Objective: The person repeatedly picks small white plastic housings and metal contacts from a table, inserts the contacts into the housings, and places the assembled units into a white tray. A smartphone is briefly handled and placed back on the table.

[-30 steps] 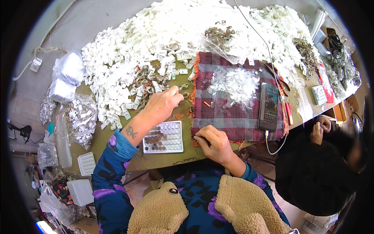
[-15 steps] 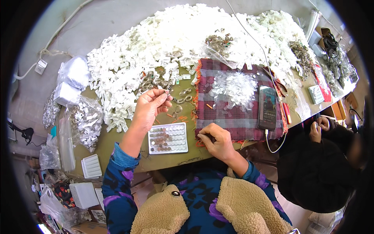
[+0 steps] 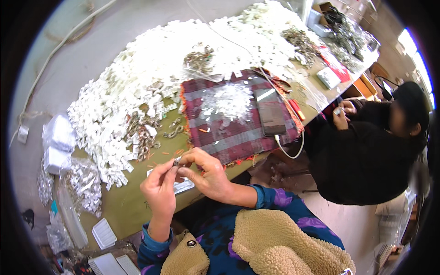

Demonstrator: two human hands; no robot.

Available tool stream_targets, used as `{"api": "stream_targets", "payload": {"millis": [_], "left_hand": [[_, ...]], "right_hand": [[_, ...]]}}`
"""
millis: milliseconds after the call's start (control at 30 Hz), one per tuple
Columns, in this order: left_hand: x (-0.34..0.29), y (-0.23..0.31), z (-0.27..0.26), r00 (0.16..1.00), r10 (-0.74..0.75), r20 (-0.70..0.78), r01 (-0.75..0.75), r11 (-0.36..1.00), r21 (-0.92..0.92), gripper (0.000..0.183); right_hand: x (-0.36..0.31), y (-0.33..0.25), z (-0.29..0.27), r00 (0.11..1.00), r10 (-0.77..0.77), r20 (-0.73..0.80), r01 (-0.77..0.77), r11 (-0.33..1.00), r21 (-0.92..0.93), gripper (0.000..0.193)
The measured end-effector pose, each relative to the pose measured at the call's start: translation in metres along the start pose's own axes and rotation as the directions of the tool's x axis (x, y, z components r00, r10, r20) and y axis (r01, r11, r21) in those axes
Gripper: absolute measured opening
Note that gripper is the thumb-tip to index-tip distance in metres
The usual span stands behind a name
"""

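Even, soft daylight, faint shadows; bright glare far right of the right hand (image 3: 208,176); fisheye edges bend, dark, blurred.

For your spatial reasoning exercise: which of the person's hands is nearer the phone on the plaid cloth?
Right. The right hand sits beside the plaid cloth holding the phone; the left hand is farther left.

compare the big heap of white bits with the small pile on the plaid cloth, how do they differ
The big heap sprawls across much of the table; the small pile covers only a patch of the plaid cloth. The big heap lies on the bare tabletop with metal pieces mixed along its edge; the small pile sits beside a phone. Both are loose, small white pieces.
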State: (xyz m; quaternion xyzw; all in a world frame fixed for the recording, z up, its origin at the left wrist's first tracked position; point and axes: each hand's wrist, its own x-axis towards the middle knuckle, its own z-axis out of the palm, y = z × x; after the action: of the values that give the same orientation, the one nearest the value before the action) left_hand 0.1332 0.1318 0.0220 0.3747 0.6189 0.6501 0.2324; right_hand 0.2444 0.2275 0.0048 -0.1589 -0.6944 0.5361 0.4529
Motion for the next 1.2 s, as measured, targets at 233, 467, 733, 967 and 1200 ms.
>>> {"api": "stream_targets", "payload": {"millis": [233, 467, 733, 967, 1200], "left_hand": [[-0.023, -0.001, 0.02, 0.921, 0.373, 0.113, -0.377, 0.777, 0.504, 0.026], [-0.04, -0.009, 0.04, 0.99, -0.113, 0.081, 0.113, 0.994, 0.005, 0.047], [-0.031, -0.007, 0.033, 0.933, -0.318, 0.169, 0.344, 0.925, -0.161, 0.046], [0.003, 0.014, 0.038, 0.908, -0.287, 0.305, 0.307, 0.952, -0.017, 0.025], [0.048, 0.027, 0.093, 0.907, -0.125, 0.403, 0.06, 0.984, 0.17, 0.021]], "right_hand": [[-0.018, 0.007, -0.017, 0.999, -0.036, -0.035, 0.037, 0.999, 0.03, 0.013], [-0.03, 0.018, -0.016, 0.939, 0.343, -0.037, -0.283, 0.826, 0.487, 0.007], [-0.025, 0.012, -0.031, 0.919, 0.368, 0.144, -0.348, 0.584, 0.733, 0.008], [-0.03, 0.019, -0.074, 0.969, 0.236, -0.072, -0.189, 0.898, 0.396, 0.008], [-0.022, 0.049, -0.109, 0.969, 0.042, -0.245, -0.039, 0.999, 0.019, 0.011]]}}
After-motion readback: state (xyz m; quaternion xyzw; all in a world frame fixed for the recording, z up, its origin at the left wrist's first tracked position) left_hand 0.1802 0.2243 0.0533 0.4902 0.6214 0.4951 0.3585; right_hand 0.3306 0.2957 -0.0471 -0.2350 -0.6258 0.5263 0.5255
